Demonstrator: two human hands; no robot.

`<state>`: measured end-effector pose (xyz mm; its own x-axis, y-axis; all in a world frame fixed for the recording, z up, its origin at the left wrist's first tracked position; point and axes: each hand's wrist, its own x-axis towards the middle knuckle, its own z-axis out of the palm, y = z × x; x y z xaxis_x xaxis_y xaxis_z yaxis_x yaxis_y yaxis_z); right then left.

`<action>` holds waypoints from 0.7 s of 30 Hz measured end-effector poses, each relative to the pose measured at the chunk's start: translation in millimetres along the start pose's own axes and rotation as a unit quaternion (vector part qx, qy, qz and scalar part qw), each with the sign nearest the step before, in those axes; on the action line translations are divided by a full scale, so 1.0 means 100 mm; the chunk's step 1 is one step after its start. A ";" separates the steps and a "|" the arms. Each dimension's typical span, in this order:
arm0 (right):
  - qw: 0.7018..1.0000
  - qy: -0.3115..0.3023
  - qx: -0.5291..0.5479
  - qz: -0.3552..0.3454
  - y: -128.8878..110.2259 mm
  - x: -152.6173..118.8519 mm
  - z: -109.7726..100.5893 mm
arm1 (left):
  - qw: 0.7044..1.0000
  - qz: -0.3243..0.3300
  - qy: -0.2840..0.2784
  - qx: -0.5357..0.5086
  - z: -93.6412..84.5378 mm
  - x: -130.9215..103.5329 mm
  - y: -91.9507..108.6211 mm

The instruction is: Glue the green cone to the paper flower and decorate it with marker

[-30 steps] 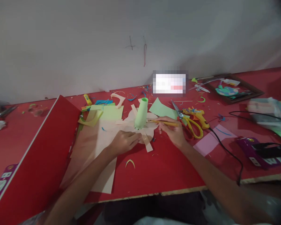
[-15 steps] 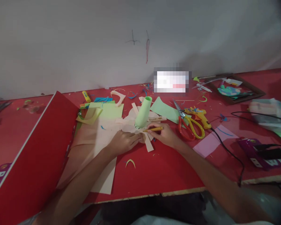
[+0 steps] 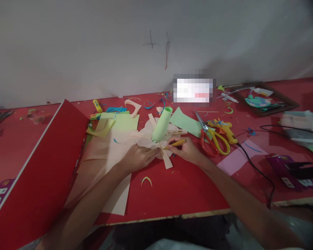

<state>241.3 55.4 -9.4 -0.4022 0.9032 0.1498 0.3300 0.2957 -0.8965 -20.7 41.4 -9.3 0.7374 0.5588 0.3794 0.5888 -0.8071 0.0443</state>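
Note:
My right hand (image 3: 187, 150) grips a yellow pen (image 3: 178, 142), its tip down at a cream paper strip (image 3: 167, 161). That strip is one of several sticking out from a round pale paper cutout (image 3: 146, 125). Dark writing shows on another strip (image 3: 176, 132), at the cutout's right. A light green paper tube (image 3: 161, 125), leaning a little to the right, stands on the cutout's middle. My left hand (image 3: 137, 157) lies palm down, fingers stretched out over the cutout's near edge beside the pen tip. What its fingertips touch is partly hidden.
Scissors (image 3: 215, 140) and a yellow glue gun (image 3: 225, 132) with a black cable lie to the right, near a pink paper (image 3: 241, 157). Cream sheets (image 3: 114, 198) spread at left beside an upright red board (image 3: 47, 166). A framed tray (image 3: 284, 106) sits far right.
The view has shifted slightly, moving everything a little to the right. The pen in my right hand has moved slightly down along the strip. My left hand stays in place.

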 end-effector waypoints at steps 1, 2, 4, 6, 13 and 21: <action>1.000 -0.004 0.003 0.000 0.00 0.00 0.00 | 1.000 0.000 -0.001 0.000 0.00 0.00 0.00; 1.000 -0.005 0.006 -0.001 0.01 0.00 0.01 | 1.000 0.001 -0.002 0.000 0.00 -0.01 -0.01; 1.000 0.004 0.007 -0.006 0.00 -0.01 0.01 | 1.000 0.016 -0.006 -0.002 -0.01 -0.01 -0.01; 1.000 0.025 0.008 -0.006 -0.01 -0.04 0.01 | 0.999 0.038 -0.017 -0.006 -0.04 -0.01 -0.01; 0.999 -0.019 0.017 0.041 -0.08 -0.17 0.01 | 0.997 0.062 -0.041 -0.015 -0.05 -0.02 -0.02; 0.998 -0.033 0.017 0.051 -0.05 -0.16 0.01 | 0.997 0.052 -0.036 -0.042 -0.03 -0.04 -0.02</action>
<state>245.1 39.3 -7.7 -0.4233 0.9055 0.0315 0.3436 0.1926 -0.9191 -25.7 40.7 -7.8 0.8169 0.4804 0.3193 0.4796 -0.8732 0.0866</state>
